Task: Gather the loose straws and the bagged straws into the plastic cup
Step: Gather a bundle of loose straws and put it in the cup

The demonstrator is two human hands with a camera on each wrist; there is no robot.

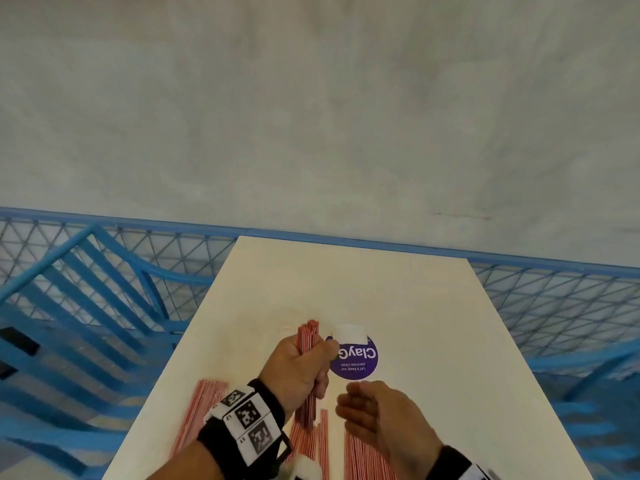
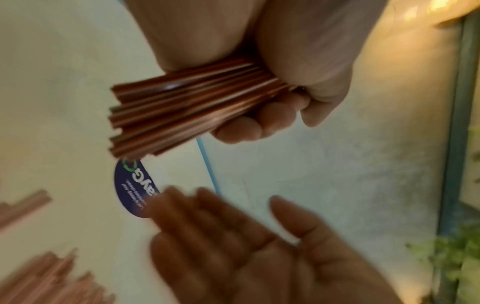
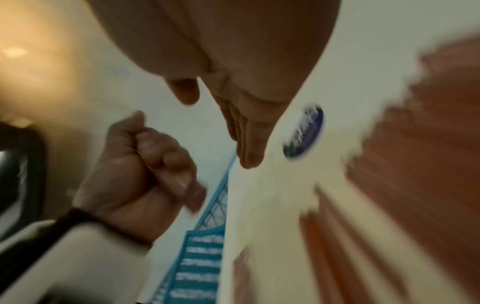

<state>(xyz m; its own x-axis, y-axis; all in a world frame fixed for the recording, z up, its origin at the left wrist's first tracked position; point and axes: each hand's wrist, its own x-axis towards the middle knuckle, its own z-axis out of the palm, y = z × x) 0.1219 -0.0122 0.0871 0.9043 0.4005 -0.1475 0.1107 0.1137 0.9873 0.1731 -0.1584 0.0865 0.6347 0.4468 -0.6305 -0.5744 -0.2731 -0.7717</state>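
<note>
My left hand (image 1: 302,370) grips a bundle of red-and-white striped straws (image 1: 308,336) upright over the white table (image 1: 433,341); the left wrist view shows its fingers (image 2: 259,125) curled round the bundle (image 2: 182,107). Just right of it my right hand (image 1: 362,407) hovers with relaxed fingers, holding nothing, palm up in the left wrist view (image 2: 233,236). More straws lie in piles on the table: one at the left (image 1: 199,407), one under my left wrist (image 1: 311,441), one under my right hand (image 1: 363,459). I cannot make out a plastic cup.
A round purple sticker (image 1: 358,360) lies on the table beyond my hands, with a small white patch (image 1: 349,334) at its far edge. A blue slatted chair (image 1: 86,289) stands to the left. A blue mesh railing (image 1: 554,299) runs behind the table.
</note>
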